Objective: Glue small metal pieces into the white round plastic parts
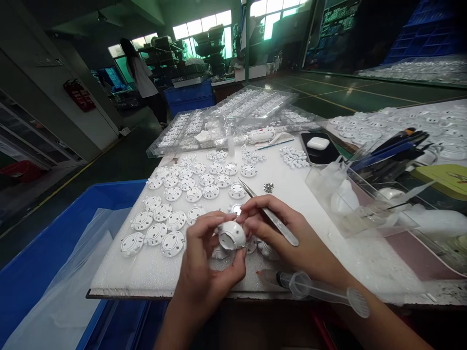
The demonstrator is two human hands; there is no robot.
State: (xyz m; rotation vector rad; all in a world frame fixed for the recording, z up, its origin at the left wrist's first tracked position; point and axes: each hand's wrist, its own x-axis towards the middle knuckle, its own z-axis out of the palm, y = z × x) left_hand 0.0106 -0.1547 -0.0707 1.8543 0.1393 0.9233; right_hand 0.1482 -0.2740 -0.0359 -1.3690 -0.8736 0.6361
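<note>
My left hand [206,265] grips a small round white plastic part [232,235] between thumb and fingers, tilted above the foam-covered table. Steel tweezers [277,224] lie across my right hand [280,226], held in it with the points toward the upper left. The right fingertips are pinched at the white part's upper right edge; whether a tiny piece is between them I cannot tell. Rows of similar round white parts [173,193] lie left of and behind my hands. A clear syringe [317,288] rests by my right forearm. A little heap of small metal pieces [268,187] lies beyond the tweezers.
Piles of tiny white pieces [294,158] and clear trays [251,104] stand at the back. A phone [321,148] bears a white case [317,143]. At right is a clear organizer box [328,194]; a blue bin [120,192] stands left. Farther off, a person [142,78] stands.
</note>
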